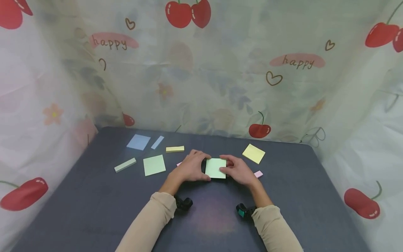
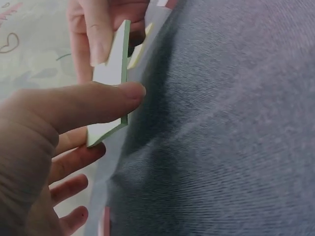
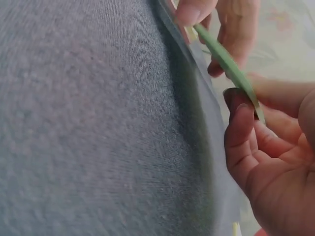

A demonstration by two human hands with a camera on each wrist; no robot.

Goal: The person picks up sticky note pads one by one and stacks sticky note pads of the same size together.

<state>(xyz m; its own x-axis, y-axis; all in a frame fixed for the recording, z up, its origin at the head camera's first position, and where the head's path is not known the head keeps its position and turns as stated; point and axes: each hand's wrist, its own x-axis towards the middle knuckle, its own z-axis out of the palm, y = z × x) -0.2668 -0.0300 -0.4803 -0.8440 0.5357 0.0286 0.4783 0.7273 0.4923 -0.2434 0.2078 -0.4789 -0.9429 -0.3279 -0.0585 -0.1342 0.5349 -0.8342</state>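
Both hands hold one pale green sticky-note pad (image 1: 215,168) just above the dark grey table (image 1: 94,210), near its middle. My left hand (image 1: 192,168) grips the pad's left edge, thumb on the near side and fingers behind it. In the left wrist view the pad (image 2: 110,78) shows edge-on under my left thumb (image 2: 98,101). My right hand (image 1: 237,169) pinches the pad's right edge. The right wrist view shows the thin green pad (image 3: 224,61) between my right thumb (image 3: 241,123) and fingers.
Other note pads lie on the table: a green square (image 1: 154,165), a green strip (image 1: 125,165), a blue square (image 1: 138,141), a blue strip (image 1: 157,142), a yellow strip (image 1: 175,149), a yellow square (image 1: 253,153), small pink pieces (image 1: 258,174). Cherry-print curtains (image 1: 220,70) close in three sides.
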